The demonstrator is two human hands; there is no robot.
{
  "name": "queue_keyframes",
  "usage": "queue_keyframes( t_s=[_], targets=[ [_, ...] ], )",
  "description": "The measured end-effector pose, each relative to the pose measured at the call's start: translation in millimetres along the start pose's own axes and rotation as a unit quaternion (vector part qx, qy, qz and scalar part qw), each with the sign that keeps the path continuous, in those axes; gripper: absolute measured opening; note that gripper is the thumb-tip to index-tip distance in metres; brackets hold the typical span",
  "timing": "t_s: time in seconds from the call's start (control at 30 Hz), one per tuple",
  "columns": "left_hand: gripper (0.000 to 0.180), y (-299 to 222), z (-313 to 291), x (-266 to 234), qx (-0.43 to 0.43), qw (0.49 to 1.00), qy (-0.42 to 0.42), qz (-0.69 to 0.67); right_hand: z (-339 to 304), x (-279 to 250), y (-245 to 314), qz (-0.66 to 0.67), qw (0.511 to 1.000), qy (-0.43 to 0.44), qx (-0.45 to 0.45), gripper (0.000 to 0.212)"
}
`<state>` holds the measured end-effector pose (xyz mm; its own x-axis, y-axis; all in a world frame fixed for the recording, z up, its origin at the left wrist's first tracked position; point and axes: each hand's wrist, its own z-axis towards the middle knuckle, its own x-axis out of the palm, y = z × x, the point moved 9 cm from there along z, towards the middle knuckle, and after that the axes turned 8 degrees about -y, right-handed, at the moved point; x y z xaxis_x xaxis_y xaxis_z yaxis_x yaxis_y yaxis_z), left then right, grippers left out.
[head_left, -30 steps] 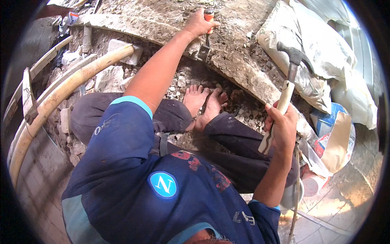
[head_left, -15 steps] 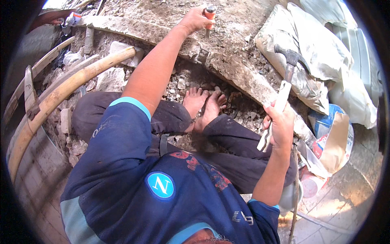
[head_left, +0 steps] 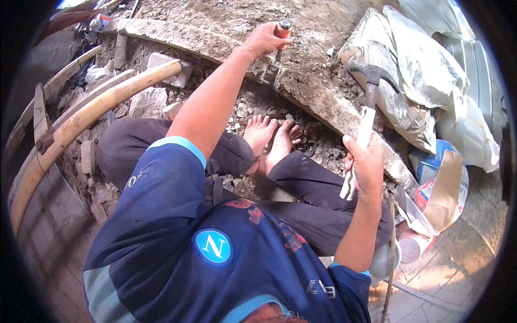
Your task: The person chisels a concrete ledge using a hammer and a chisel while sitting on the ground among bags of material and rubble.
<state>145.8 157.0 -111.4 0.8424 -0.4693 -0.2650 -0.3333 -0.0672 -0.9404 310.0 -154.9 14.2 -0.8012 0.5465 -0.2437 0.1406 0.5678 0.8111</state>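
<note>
My left hand [head_left: 264, 40] is wrapped round the orange grip of a chisel [head_left: 284, 27], arm stretched out to the far middle. The chisel stands nearly upright, its metal end capping the grip. Its lower end meets the rough edge of a broken concrete slab [head_left: 318, 99]; the exact contact is hard to make out. On the right, my right hand [head_left: 368, 167] grips a hammer [head_left: 367, 124] by its white-wrapped handle. The dark hammer head points away from me, raised and apart from the chisel.
My bare feet [head_left: 269, 140] rest among rubble below the slab. White sacks [head_left: 425, 64] lie at the far right, above a torn paper bag [head_left: 444, 188]. A curved bamboo pole [head_left: 97, 118] spans the left. Another person's arm [head_left: 67, 21] shows at the far left.
My left hand and the chisel have come slightly nearer and to the right, toward the slab's edge. The hammer's head has swung a little to the left.
</note>
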Motion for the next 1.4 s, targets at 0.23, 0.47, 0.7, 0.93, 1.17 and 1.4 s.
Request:
queue_keyframes(
  t_s=[0.23,0.47,0.7,0.93,1.17,1.4],
  targets=[
    [0.025,5,-1,-3,-0.013,1.0,-0.012,0.023,13,8,-9,-0.073,0.997,-0.012,-0.017,0.019],
    [0.031,2,0,4,0.013,0.996,0.015,0.088,38,43,42,-0.368,0.897,-0.059,-0.239,0.033],
    [0.018,1,4,1,0.041,0.998,-0.009,0.046,51,70,130,-0.322,0.894,-0.074,-0.302,0.018],
    [0.014,-10,-3,15,0.032,0.999,0.027,0.022,86,97,83,-0.414,0.835,-0.092,-0.35,0.02],
    [0.017,-1,-14,25,0.045,0.996,0.048,0.064,28,74,195,-0.229,0.876,-0.152,-0.397,0.024],
    [0.03,-4,-7,19,-0.035,0.999,0.02,-0.008,50,50,117,-0.112,0.935,-0.139,-0.308,0.018]
  ],
)
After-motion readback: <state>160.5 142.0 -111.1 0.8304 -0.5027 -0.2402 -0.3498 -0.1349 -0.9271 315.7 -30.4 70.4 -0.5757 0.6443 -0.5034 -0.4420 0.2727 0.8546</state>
